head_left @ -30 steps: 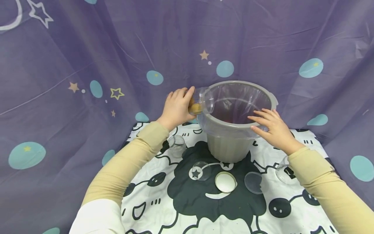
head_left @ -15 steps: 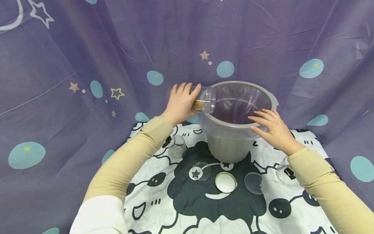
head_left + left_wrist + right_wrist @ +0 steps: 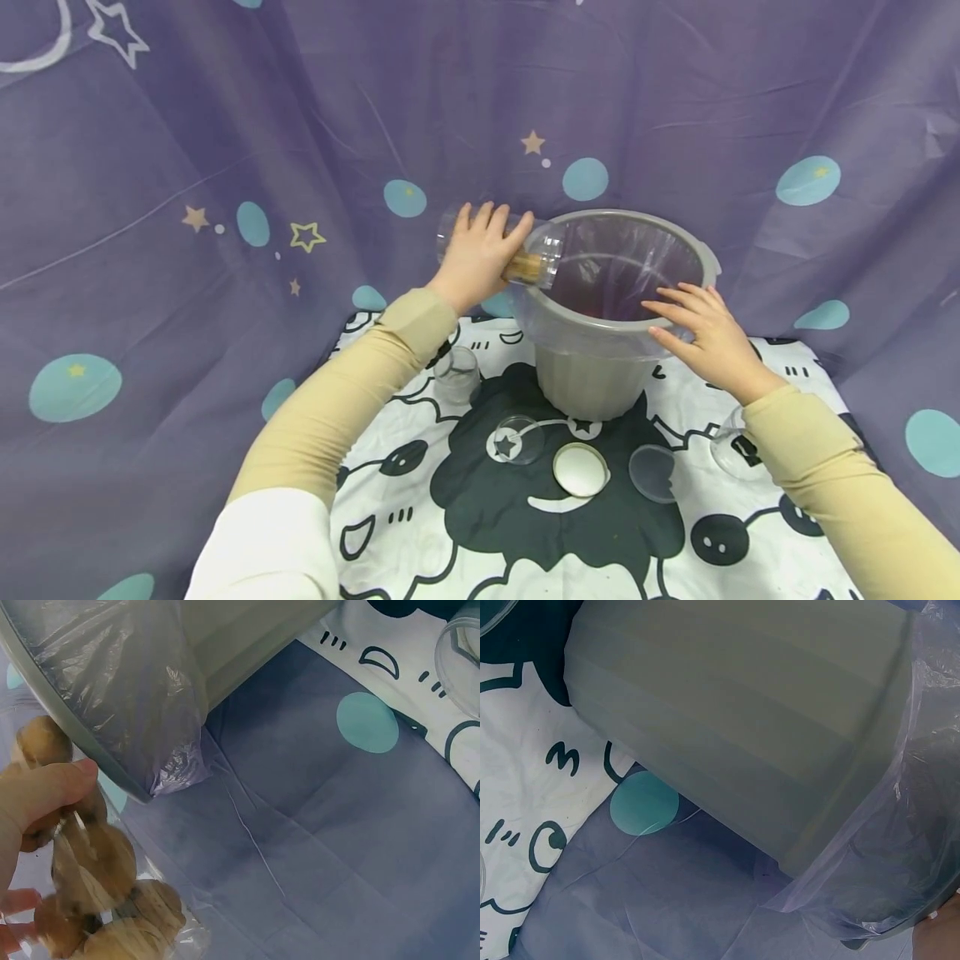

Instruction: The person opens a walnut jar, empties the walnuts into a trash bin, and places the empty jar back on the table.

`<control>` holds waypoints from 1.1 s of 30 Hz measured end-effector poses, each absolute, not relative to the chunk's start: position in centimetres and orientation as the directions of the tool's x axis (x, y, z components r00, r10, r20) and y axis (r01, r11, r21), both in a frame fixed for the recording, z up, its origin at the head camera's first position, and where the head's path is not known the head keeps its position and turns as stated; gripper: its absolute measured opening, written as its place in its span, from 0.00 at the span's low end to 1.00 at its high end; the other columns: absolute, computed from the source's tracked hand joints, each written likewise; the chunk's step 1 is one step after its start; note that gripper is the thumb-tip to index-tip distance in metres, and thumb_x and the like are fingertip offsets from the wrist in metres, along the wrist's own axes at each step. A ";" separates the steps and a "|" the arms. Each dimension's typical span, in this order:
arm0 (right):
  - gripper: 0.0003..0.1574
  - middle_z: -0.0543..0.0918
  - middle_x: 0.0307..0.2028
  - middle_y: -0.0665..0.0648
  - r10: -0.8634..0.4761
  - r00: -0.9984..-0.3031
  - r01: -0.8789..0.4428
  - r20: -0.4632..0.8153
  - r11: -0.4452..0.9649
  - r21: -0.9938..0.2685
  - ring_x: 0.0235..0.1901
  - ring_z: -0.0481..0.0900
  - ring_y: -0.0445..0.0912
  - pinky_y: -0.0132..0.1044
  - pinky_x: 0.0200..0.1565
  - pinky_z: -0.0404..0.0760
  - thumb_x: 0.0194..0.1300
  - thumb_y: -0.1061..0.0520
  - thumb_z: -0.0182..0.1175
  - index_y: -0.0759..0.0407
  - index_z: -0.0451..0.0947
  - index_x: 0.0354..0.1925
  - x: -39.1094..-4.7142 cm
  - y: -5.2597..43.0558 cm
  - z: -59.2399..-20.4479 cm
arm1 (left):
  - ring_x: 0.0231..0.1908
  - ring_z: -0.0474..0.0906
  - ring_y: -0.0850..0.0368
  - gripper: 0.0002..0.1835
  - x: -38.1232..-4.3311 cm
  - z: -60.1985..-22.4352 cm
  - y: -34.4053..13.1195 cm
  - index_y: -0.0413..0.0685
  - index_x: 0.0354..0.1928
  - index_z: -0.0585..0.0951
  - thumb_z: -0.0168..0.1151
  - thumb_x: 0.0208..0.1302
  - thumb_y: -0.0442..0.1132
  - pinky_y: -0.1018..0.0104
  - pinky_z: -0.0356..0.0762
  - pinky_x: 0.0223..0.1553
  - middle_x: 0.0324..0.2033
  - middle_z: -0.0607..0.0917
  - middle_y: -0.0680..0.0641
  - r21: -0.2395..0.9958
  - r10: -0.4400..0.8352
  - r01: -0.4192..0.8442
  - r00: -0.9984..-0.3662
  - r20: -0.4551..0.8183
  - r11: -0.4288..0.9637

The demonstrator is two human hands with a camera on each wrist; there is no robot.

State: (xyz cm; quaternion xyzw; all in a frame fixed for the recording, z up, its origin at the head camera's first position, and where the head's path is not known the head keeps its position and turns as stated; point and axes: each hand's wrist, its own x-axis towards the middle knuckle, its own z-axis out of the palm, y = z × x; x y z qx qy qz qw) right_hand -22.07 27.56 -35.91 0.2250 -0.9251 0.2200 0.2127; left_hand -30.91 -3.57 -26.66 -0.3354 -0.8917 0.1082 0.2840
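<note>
My left hand point(image 3: 480, 258) grips a clear plastic jar point(image 3: 553, 250) lying on its side, its mouth at the left rim of a grey bin point(image 3: 588, 379). Brown, rounded pieces point(image 3: 94, 866) show through the jar wall in the left wrist view; their kind is unclear. A thin see-through bag point(image 3: 176, 769) lines the bin and folds down over its rim. My right hand point(image 3: 701, 333) is at the bin's right front rim with fingers spread and fairly straight. Only a bit of that hand shows in the right wrist view, beside the rim.
Below the bin lie a clear lid point(image 3: 520, 440), a white lid with a gold edge point(image 3: 581, 470) and a translucent disc point(image 3: 651, 473). One clear jar point(image 3: 456, 379) stands left of the bin; another clear container point(image 3: 731, 454) is partly behind the right sleeve. A purple curtain point(image 3: 337, 108) hangs behind.
My left hand has shifted right and slightly up, bringing the jar's mouth farther over the bin rim. The brown contents sit closer to the mouth. My right hand stays at the rim.
</note>
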 end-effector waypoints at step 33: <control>0.24 0.71 0.59 0.67 -0.315 -0.799 -0.515 0.512 0.798 -0.313 0.64 0.58 0.64 0.60 0.69 0.42 0.64 0.49 0.57 0.57 0.75 0.56 -22.2 27.9 -35.9 | 0.62 0.64 0.36 0.37 -31.8 -26.1 -3.0 0.53 0.65 0.62 0.65 0.53 0.38 0.40 0.57 0.65 0.59 0.70 0.35 -0.466 0.702 0.526 -0.558 0.442 0.712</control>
